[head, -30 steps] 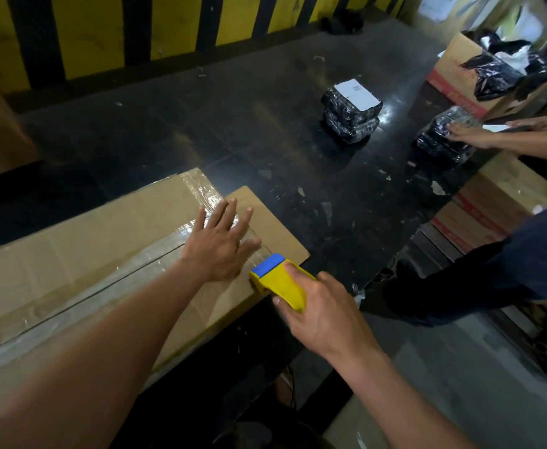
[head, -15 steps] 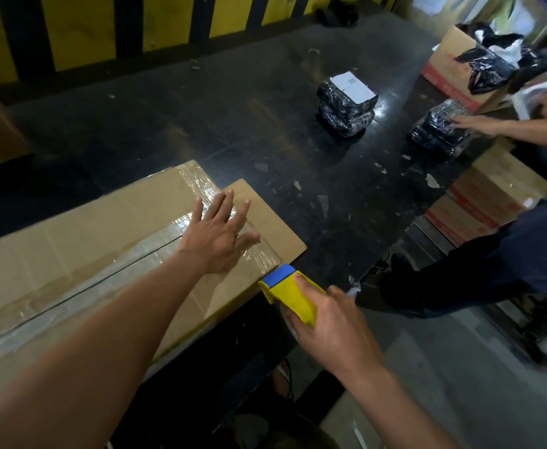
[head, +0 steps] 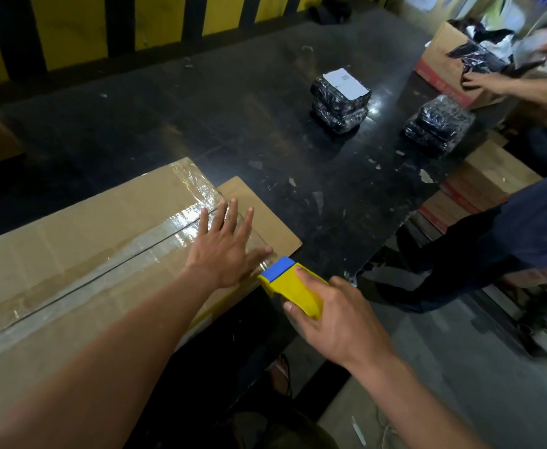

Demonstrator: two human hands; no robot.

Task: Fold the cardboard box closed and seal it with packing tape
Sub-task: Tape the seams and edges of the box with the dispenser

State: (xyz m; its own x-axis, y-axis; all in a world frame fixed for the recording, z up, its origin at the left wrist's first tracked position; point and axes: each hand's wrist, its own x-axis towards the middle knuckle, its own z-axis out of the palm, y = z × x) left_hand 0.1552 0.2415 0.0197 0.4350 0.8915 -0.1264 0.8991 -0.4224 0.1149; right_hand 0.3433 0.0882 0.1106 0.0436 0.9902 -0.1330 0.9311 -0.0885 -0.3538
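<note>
A long brown cardboard box (head: pixel 81 228) lies on the black table, flaps closed, with clear packing tape (head: pixel 129 251) running along its centre seam and across its right end. My left hand (head: pixel 225 246) rests flat on the taped right end, fingers spread. My right hand (head: pixel 337 319) grips a yellow tape dispenser with a blue head (head: pixel 290 286), held just off the box's near right corner. The tape roll itself is hidden under my right hand.
The black table (head: pixel 233 124) carries two black plastic-wrapped parcels (head: pixel 340 100) (head: pixel 439 128). Another person (head: pixel 508 234) stands at the right, with a hand on an open box of bags (head: pixel 444 63). Stacked cartons (head: pixel 479 186) stand beside the table. A yellow-and-black striped wall runs behind.
My right hand has carried the dispenser down and off the box's near right corner. My left hand has stayed pressed on the taped end. The other person's hands moved from the parcel to the open box.
</note>
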